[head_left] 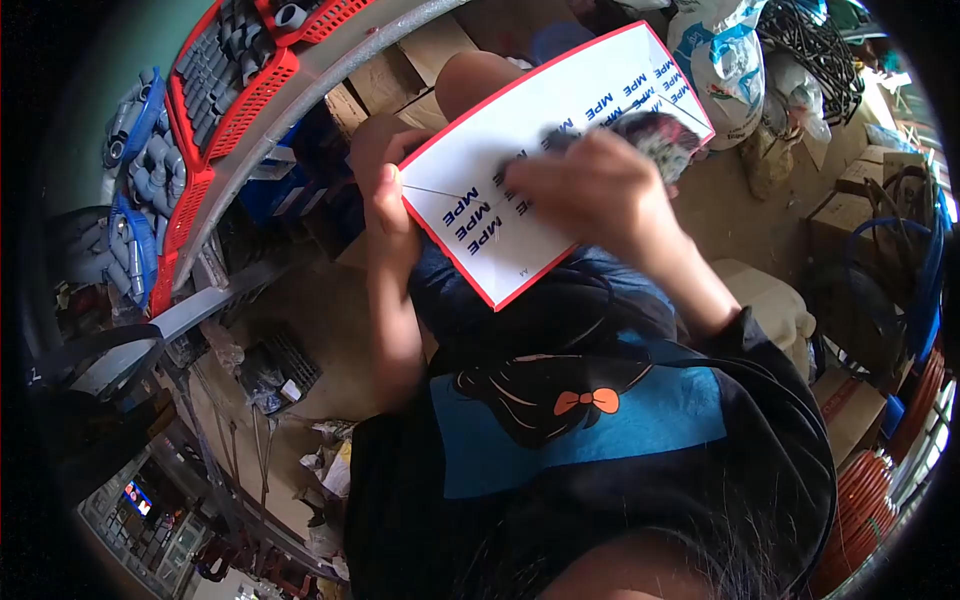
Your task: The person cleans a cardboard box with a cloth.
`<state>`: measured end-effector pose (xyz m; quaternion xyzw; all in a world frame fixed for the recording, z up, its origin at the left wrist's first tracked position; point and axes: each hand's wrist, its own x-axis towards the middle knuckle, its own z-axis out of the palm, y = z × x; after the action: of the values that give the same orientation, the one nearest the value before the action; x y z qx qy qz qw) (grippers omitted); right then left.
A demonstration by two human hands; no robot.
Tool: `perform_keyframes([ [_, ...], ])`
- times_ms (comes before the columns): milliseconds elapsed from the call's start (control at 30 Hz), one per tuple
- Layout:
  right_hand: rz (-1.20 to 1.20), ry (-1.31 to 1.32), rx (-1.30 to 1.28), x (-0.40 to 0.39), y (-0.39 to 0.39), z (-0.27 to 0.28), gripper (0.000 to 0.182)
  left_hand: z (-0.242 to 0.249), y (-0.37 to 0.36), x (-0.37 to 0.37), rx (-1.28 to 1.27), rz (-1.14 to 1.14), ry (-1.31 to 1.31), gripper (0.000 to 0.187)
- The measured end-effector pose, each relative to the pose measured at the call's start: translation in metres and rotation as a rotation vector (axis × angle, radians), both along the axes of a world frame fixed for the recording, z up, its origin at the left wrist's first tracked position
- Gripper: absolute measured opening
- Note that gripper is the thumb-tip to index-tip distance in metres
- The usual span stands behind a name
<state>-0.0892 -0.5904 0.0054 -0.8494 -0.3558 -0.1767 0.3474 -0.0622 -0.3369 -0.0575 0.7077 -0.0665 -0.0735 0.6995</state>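
— White card with a red border [545, 150], "MPE" printed in blue rows. Who has it?

— Left hand [385, 190]: grip closed on the card's left edge, thumb on the face. Card tilted, held above the lap.

— Right hand [600, 190]?

— Lying on the card's face, fingers curled round a small patterned object [660, 135]; too blurred to name. Grip closed on it.

— Around them?

— Red plastic baskets [235, 90] of grey pipe fittings upper left. White sack with blue print [725, 60] upper right, cardboard boxes [860, 200] near it.
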Motion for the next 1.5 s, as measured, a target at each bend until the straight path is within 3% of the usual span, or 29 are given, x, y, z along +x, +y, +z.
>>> perform_keyframes([
  [100, -0.285, 0.034, 0.089, 0.017, 0.008, -0.007, 0.028, 0.001, -0.001, 0.002, -0.007, 0.006, 0.033, 0.074],
  [200, -0.001, -0.066, 0.05, -0.002, 0.018, -0.01, 0.024, -0.003, 0.003, 0.001, -0.059, 0.012, 0.078, 0.075],
  [233, 0.108, 0.011, 0.096, -0.012, 0.02, -0.008, 0.019, -0.003, 0.003, 0.0, -0.063, 0.018, 0.076, 0.076],
  [367, 0.247, 0.021, 0.01, -0.038, 0.007, -0.011, 0.022, -0.009, 0.009, -0.004, -0.1, -0.028, 0.042, 0.077],
  [533, -0.38, 0.064, -0.041, -0.014, -0.033, -0.008, 0.026, -0.008, 0.009, -0.001, -0.168, -0.047, 0.083, 0.08],
  [600, -0.469, 0.07, 0.022, 0.0, -0.037, -0.008, 0.03, -0.009, 0.011, 0.003, -0.149, -0.071, 0.059, 0.081],
  [667, -0.393, 0.063, 0.025, -0.002, -0.024, -0.008, 0.031, -0.004, 0.012, 0.002, -0.151, -0.073, 0.094, 0.082],
  [700, -0.293, 0.081, -0.055, -0.013, -0.012, -0.004, 0.033, -0.005, 0.014, 0.0, -0.151, -0.064, 0.116, 0.083],
  [833, 0.089, 0.054, 0.038, -0.038, -0.003, -0.011, 0.028, -0.014, 0.025, -0.005, -0.188, -0.081, 0.188, 0.083],
  [900, -0.085, 0.182, -0.027, -0.04, -0.035, -0.01, 0.028, -0.012, 0.025, -0.009, -0.178, -0.071, 0.207, 0.082],
  [933, -0.222, 0.014, -0.071, -0.03, -0.046, -0.015, 0.029, -0.014, 0.025, -0.009, -0.186, -0.063, 0.186, 0.082],
  [1000, -0.582, 0.133, -0.03, -0.019, -0.071, -0.005, 0.027, -0.016, 0.025, -0.008, -0.199, -0.051, 0.135, 0.081],
  [1067, -0.687, 0.193, 0.098, 0.0, -0.082, -0.01, 0.024, -0.011, 0.024, -0.007, -0.212, -0.1, 0.115, 0.079],
  [1133, -0.727, 0.071, 0.051, 0.023, -0.073, -0.017, 0.023, -0.008, 0.025, -0.005, -0.148, -0.13, 0.092, 0.078],
  [1200, -0.69, 0.085, 0.059, 0.041, -0.062, -0.02, 0.021, -0.011, 0.033, -0.002, -0.007, -0.147, 0.068, 0.077],
  [1333, -0.493, 0.058, 0.149, 0.044, -0.037, -0.025, 0.024, 0.003, 0.031, -0.013, 0.022, -0.061, 0.162, 0.08],
  [1433, -0.354, 0.166, 0.166, 0.028, -0.034, -0.022, 0.026, 0.005, 0.038, -0.028, 0.01, -0.01, 0.286, 0.083],
  [1500, -0.338, 0.268, 0.264, 0.019, -0.041, -0.017, 0.025, 0.015, 0.038, -0.031, 0.057, -0.059, 0.233, 0.092],
])
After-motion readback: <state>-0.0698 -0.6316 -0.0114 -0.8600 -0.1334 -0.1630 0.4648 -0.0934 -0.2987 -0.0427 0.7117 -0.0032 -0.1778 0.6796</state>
